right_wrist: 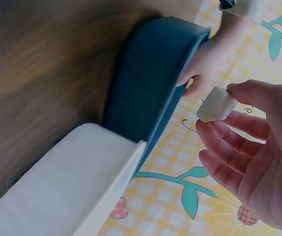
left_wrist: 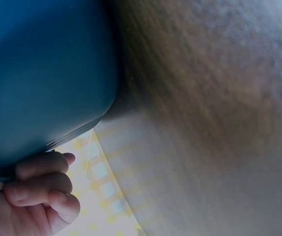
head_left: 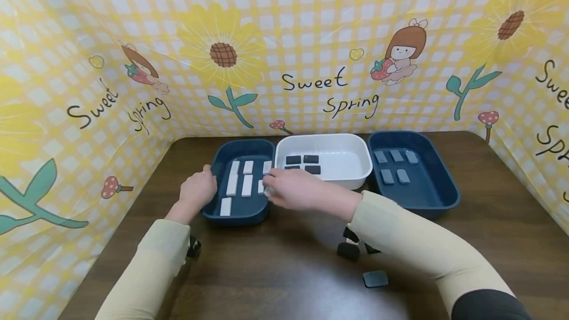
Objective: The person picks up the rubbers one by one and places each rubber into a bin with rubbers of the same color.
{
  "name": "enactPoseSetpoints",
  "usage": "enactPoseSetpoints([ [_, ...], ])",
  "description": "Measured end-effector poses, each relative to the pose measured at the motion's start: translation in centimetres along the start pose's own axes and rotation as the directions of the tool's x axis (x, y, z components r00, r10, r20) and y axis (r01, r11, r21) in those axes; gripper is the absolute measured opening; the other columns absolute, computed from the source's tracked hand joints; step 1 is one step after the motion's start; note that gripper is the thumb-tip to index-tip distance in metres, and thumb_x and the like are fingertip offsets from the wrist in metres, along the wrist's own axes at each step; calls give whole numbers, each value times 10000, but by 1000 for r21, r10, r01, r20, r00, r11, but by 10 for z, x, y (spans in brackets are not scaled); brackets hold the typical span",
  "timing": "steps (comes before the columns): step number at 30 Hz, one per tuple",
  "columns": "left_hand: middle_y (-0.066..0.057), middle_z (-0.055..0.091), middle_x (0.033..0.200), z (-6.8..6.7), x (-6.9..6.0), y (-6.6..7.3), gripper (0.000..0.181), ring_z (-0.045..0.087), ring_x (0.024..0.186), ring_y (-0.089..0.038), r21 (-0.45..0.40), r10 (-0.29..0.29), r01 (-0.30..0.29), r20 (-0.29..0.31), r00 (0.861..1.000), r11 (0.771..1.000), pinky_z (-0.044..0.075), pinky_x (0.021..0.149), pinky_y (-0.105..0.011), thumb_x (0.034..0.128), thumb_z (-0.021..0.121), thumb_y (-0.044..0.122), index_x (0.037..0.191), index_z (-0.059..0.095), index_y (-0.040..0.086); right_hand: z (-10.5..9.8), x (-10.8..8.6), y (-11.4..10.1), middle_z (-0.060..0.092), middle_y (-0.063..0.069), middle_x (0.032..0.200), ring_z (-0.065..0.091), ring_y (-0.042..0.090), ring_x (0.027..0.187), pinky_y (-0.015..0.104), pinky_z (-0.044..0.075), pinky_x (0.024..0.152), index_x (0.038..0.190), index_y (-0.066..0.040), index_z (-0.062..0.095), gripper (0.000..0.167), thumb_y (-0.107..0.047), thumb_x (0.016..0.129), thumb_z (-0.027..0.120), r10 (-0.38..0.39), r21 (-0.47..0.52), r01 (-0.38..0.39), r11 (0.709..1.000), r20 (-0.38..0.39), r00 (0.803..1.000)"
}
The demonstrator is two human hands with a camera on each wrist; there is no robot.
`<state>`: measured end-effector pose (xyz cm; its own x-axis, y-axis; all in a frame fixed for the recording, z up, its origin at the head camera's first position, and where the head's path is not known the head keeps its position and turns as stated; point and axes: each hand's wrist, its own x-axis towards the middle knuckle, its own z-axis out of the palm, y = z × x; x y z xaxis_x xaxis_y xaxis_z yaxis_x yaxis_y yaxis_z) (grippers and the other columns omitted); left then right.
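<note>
My left hand [head_left: 197,192] grips the left rim of a dark blue tray [head_left: 237,220]; in the left wrist view its curled fingers [left_wrist: 40,189] are at the tray's edge. Inside lie several white blocks [head_left: 247,185] in rough columns. Over the tray's right side, my right hand [head_left: 295,190] pinches a small white block [right_wrist: 215,104] between thumb and fingertips. In the right wrist view this block is held above the tray rim, apart from the tray. The hand partly covers the blocks in the tray's right column.
A white tray [head_left: 346,162] with several black blocks [head_left: 311,159] stands against the blue one. Further right, another blue tray [head_left: 431,181] holds several grey-blue blocks [head_left: 403,176]. On the brown table, a grey-blue block [head_left: 375,279] and some black blocks [head_left: 348,251] lie near the right forearm.
</note>
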<state>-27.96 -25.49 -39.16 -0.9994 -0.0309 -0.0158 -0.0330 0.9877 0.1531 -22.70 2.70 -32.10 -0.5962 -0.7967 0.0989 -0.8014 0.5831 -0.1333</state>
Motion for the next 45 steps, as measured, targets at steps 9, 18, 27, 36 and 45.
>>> enactPoseSetpoints([
  [9, -349, 597, 1056, -2, -1, 0, 484, 623, 796, -399, -2, -3, 3, 3, 1000, 1000, 524, 751, -542, 1028, 430, 193, 1361, 361, -152, 5, 44, -11, 607, 25, 1066, 574, 107, 822, 175, 493, 751, 1257, -107, 604, 343, -295, 971, 600, 46, 126, -43, 991, -20, 999],
  [18, -337, 606, 1021, -1, -1, 1, 473, 622, 783, -405, -11, 17, -17, -11, 1000, 1000, 524, 734, -545, 1021, 445, 193, 1343, 383, -148, 41, 74, -14, 614, 19, 1059, 553, 108, 871, 177, 471, 791, 1246, -97, 598, 327, -266, 967, 614, 115, 288, -114, 951, 14, 993],
  [27, -335, 607, 1032, -1, -1, 2, 471, 625, 794, -396, -19, 8, -8, -1, 1000, 1000, 528, 744, -536, 1023, 445, 196, 1340, 385, -147, 69, 88, -13, 628, 2, 997, 550, 109, 844, 213, 472, 772, 1204, -104, 623, 301, -267, 951, 640, 174, 312, -189, 931, 77, 982],
  [36, -343, 599, 1046, -3, -1, 1, 467, 628, 801, -396, -18, 10, -10, -1, 1000, 1000, 529, 743, -534, 1024, 441, 190, 1335, 382, -154, 75, 96, -18, 635, -33, 842, 567, 104, 733, 227, 473, 692, 1080, -109, 672, 227, -264, 916, 689, 232, 248, -265, 932, 157, 960],
  [45, -347, 594, 1059, -2, -2, 1, 470, 622, 802, -394, -24, 8, -8, 6, 1000, 1000, 524, 746, -538, 1028, 430, 192, 1342, 374, -153, 83, 103, -24, 663, -9, 943, 580, 117, 747, 275, 523, 756, 1112, -127, 671, 237, -277, 929, 669, 346, 200, -387, 900, 214, 914],
])
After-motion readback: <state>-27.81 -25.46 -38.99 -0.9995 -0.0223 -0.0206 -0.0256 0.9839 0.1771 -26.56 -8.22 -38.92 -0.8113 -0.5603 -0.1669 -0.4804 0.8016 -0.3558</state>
